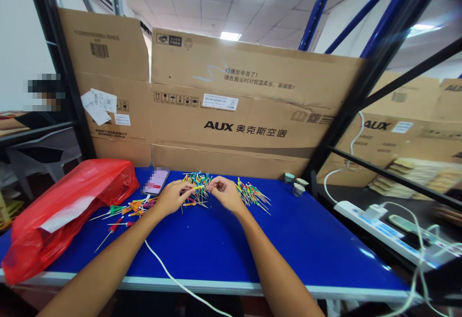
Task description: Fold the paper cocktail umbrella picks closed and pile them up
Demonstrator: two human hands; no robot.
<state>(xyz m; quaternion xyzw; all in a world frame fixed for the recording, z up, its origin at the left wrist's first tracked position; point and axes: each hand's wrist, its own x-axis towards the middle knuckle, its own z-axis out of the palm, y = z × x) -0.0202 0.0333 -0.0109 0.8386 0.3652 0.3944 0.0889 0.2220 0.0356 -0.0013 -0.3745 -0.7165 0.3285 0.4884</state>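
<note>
My left hand [173, 196] is closed, thumb and fingers pinching a yellow cocktail umbrella [198, 188], folded and lying roughly level. Close to its right end is my right hand [225, 193], with curled fingers; whether anything small sits between its fingertips I cannot make out. Behind and below the hands spreads a pile of folded cocktail umbrellas [198, 178] in several colours, on wooden sticks. To the right of my right hand lies a second bunch of umbrellas [252, 192], sticks pointing toward the lower right. More loose umbrellas [135, 207], orange, green and red, lie beside my left forearm.
The blue tabletop [216, 254] carries a red plastic bag [83, 196] at left, a phone [157, 181] and small tubs [299, 189] at back right. A white cable [169, 271] crosses the front edge. Cardboard [231, 110] walls the back; a power strip [378, 228] lies right.
</note>
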